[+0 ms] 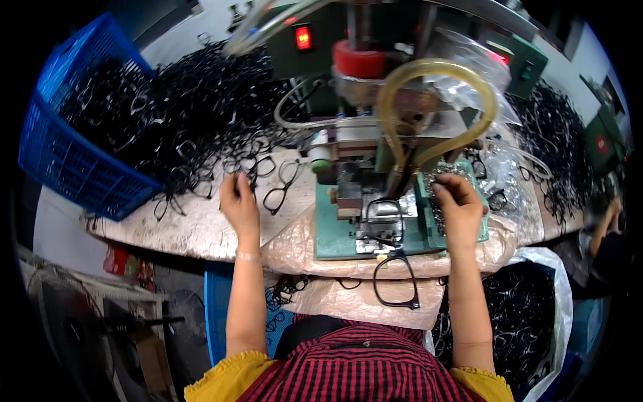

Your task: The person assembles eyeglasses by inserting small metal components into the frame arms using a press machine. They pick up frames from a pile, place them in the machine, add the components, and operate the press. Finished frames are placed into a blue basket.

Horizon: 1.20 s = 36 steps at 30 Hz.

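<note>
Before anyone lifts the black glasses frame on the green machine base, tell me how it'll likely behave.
The black glasses frame is probably light, its rims being thin. It seems stiff: the rim jutting past the green machine base looks unbent. A push on that overhang might swing it.

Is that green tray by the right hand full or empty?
Not empty: small silvery pieces lie in the green tray. The right hand covers part of it, so I cannot tell how full.
</note>
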Each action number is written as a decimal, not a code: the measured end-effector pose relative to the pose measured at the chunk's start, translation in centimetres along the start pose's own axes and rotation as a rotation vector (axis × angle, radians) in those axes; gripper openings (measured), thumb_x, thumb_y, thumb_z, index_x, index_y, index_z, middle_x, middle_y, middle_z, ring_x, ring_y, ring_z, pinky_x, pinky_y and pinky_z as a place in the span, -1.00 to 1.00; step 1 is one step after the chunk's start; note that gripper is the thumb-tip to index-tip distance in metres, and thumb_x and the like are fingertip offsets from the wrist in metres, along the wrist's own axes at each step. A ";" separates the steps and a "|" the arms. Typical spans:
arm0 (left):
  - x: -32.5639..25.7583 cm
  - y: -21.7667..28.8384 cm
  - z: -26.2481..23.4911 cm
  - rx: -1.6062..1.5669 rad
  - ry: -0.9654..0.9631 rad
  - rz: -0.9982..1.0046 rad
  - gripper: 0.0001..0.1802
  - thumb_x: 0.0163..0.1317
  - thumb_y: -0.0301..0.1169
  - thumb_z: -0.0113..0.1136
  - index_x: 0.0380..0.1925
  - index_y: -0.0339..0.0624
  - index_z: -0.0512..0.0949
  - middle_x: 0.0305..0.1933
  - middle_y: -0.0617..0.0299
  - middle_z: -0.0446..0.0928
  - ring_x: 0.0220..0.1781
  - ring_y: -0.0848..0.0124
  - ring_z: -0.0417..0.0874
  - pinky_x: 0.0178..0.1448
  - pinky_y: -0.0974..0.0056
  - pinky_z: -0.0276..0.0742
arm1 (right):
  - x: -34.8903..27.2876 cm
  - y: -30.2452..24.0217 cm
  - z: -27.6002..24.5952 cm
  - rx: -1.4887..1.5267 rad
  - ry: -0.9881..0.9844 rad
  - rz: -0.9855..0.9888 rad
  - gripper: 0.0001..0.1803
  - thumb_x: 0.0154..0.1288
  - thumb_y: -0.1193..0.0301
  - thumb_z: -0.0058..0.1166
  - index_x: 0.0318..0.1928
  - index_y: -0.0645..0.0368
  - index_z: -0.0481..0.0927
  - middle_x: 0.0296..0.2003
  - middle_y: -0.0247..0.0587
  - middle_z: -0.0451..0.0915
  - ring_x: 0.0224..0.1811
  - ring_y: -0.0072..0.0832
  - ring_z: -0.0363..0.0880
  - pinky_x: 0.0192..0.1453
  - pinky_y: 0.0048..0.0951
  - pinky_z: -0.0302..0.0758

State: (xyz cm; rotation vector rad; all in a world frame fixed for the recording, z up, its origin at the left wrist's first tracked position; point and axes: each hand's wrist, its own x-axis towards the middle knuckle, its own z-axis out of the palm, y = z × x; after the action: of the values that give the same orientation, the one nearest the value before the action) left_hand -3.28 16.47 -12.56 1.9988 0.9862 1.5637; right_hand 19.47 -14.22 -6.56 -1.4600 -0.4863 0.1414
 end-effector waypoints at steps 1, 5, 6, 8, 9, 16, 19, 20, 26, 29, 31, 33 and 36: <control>-1.3 1.1 -0.5 -0.232 0.025 -0.188 -0.80 0.40 -0.37 0.12 -0.36 -0.28 0.50 -0.47 0.37 0.39 -0.45 0.54 0.32 -0.36 0.40 0.29 | -0.6 0.1 0.6 -0.026 0.015 -0.057 -0.87 0.20 0.58 0.19 -0.21 0.30 0.66 -0.26 -0.26 0.68 -0.22 -0.58 0.60 -0.07 -0.56 0.49; -3.5 4.1 -1.7 -0.613 -0.060 -0.430 -0.84 0.43 -0.33 0.10 -0.17 -0.19 0.49 -0.31 0.34 0.51 -0.39 0.55 0.50 -0.27 0.44 0.43 | -1.8 -3.1 2.7 -0.197 -0.040 -0.432 -0.88 0.11 0.63 0.16 -0.29 0.28 0.66 -0.34 -0.15 0.65 -0.25 -0.36 0.61 -0.10 -0.43 0.47; -3.1 5.4 -1.4 -0.677 -0.053 -0.426 -0.84 0.43 -0.34 0.09 -0.14 -0.19 0.48 -0.25 0.30 0.54 -0.35 0.52 0.56 -0.23 0.42 0.48 | -1.5 -3.2 3.2 -0.198 -0.051 -0.499 -0.87 0.11 0.63 0.17 -0.28 0.30 0.64 -0.31 -0.14 0.65 -0.25 -0.34 0.61 -0.08 -0.43 0.47; -1.2 11.8 -1.5 -1.002 -0.069 -0.300 -0.86 0.45 -0.43 0.00 -0.06 -0.19 0.43 -0.14 0.20 0.54 -0.15 0.37 0.61 -0.10 0.26 0.62 | -1.9 -3.0 4.6 -0.058 -0.048 -0.356 -0.78 0.12 0.63 0.17 -0.17 0.35 0.60 -0.28 -0.13 0.65 -0.22 -0.37 0.61 -0.03 -0.43 0.49; -0.4 15.2 -2.4 -1.131 -0.188 -0.123 -0.86 0.45 -0.45 -0.01 -0.06 -0.12 0.46 -0.12 0.18 0.56 -0.09 0.34 0.60 -0.06 0.24 0.58 | -2.4 -3.8 5.1 0.086 -0.119 -0.239 -0.60 0.15 0.64 0.17 0.04 0.38 0.46 -0.26 -0.14 0.65 -0.15 -0.45 0.60 0.05 -0.46 0.47; 2.2 21.2 -1.7 -0.883 -0.349 0.264 -0.82 0.44 -0.42 0.02 -0.10 -0.33 0.41 -0.16 0.01 0.53 -0.15 0.25 0.65 -0.16 0.13 0.73 | -3.7 -5.9 5.7 0.398 -0.154 0.049 -0.38 0.19 0.67 0.15 0.25 0.38 0.23 -0.15 -0.08 0.64 0.05 -0.52 0.53 0.20 -0.45 0.40; 0.7 21.5 -2.0 -0.980 -0.368 0.332 -0.87 0.45 -0.44 -0.03 -0.18 -0.27 0.46 -0.21 -0.01 0.61 -0.28 0.27 0.69 -0.10 0.08 0.70 | -5.4 -7.8 4.5 0.316 -0.204 -0.063 -0.41 0.16 0.61 0.18 0.23 0.33 0.34 0.02 0.03 0.58 0.19 -0.34 0.49 0.29 -0.35 0.35; 1.1 21.6 -3.6 -0.593 -0.541 0.560 -0.88 0.41 -0.50 -0.02 -0.28 -0.19 0.51 -0.31 0.07 0.68 -0.36 0.31 0.71 -0.05 0.05 0.66 | -5.1 -7.2 3.6 0.089 -0.223 -0.161 -0.45 0.15 0.58 0.19 0.18 0.30 0.40 0.06 0.05 0.55 0.22 -0.27 0.46 0.32 -0.30 0.32; -3.7 19.2 -0.2 -0.521 -0.664 0.932 -0.83 0.05 -0.35 0.29 -0.33 -0.10 0.67 -0.08 0.22 0.69 -0.51 0.37 0.40 0.08 0.01 0.56 | -1.0 1.3 -4.4 -1.130 0.078 -0.363 -0.72 0.09 0.44 0.25 -0.14 0.17 0.66 0.14 0.15 0.49 0.33 0.03 0.31 0.41 -0.06 0.21; -3.8 19.3 -0.5 -0.554 -0.687 0.870 -0.82 0.02 -0.37 0.28 -0.33 -0.10 0.68 -0.10 0.24 0.68 -0.49 0.37 0.39 0.13 0.00 0.53 | -0.4 3.2 -5.2 -0.971 0.082 -0.439 -0.84 0.08 0.46 0.28 -0.29 0.18 0.66 0.08 0.09 0.52 0.28 -0.01 0.37 0.37 -0.09 0.25; -3.8 19.4 -0.8 -0.564 -0.697 0.841 -0.78 0.00 -0.42 0.26 -0.29 -0.10 0.67 -0.08 0.25 0.66 -0.45 0.34 0.43 0.15 -0.01 0.51 | 0.3 2.3 -4.8 -0.788 0.113 -0.388 -0.88 0.12 0.52 0.24 -0.30 0.22 0.63 -0.01 0.05 0.55 0.18 -0.08 0.45 0.26 -0.20 0.34; -3.9 19.1 -1.0 -0.573 -0.701 0.834 -0.74 -0.03 -0.44 0.26 -0.25 -0.08 0.66 -0.06 0.26 0.64 -0.42 0.31 0.44 0.15 -0.03 0.51 | 1.3 3.4 -5.8 -0.702 0.013 -0.218 -0.90 0.15 0.54 0.22 -0.30 0.25 0.60 -0.08 0.00 0.56 0.05 -0.13 0.50 0.16 -0.27 0.40; -4.0 19.2 -0.7 -0.623 -0.677 0.819 -0.73 -0.04 -0.44 0.27 -0.25 -0.10 0.65 -0.08 0.26 0.64 -0.41 0.31 0.45 0.12 -0.02 0.51 | 0.1 3.0 -4.2 -0.832 0.065 -0.446 -0.87 0.15 0.54 0.20 -0.26 0.23 0.62 -0.01 0.03 0.51 0.08 -0.08 0.46 0.19 -0.22 0.38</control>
State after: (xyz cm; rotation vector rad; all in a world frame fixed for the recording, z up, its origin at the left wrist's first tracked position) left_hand 0.88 0.72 -1.66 2.2557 -0.5822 1.1121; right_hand 21.82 -17.64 -9.62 -2.1022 -0.8641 -0.5213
